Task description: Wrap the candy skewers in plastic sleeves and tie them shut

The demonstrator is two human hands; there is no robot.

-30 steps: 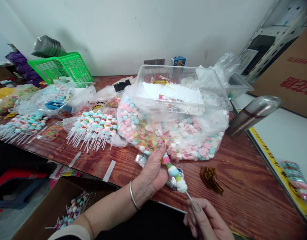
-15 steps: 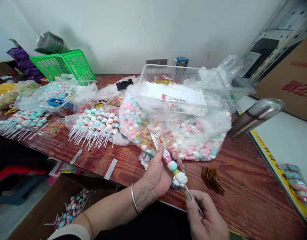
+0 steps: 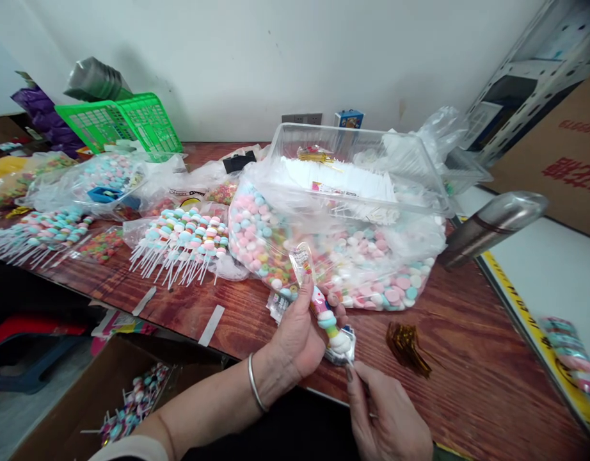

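Observation:
My left hand (image 3: 299,330) is closed round a narrow clear wrapper bag (image 3: 305,266) with a candy skewer (image 3: 327,318) pushed most of the way into it. My right hand (image 3: 388,419) pinches the skewer's thin white stick just below the bag's mouth. Both hands hover over the near edge of the wooden table (image 3: 468,378). Under them lies a small stack of empty wrappers (image 3: 278,306). A big clear bag of pastel candies (image 3: 333,256) sits right behind my hands.
Finished unwrapped skewers (image 3: 180,246) lie in a pile to the left, more at the far left (image 3: 40,234). A clear tub (image 3: 357,169) holds white sticks. Gold twist ties (image 3: 407,346) lie right of my hands. A cardboard box (image 3: 107,410) with wrapped skewers stands below the table edge.
The skewer has slid further up into the wrapper; my right hand has moved up toward the bag's mouth. My left hand has stayed almost in place.

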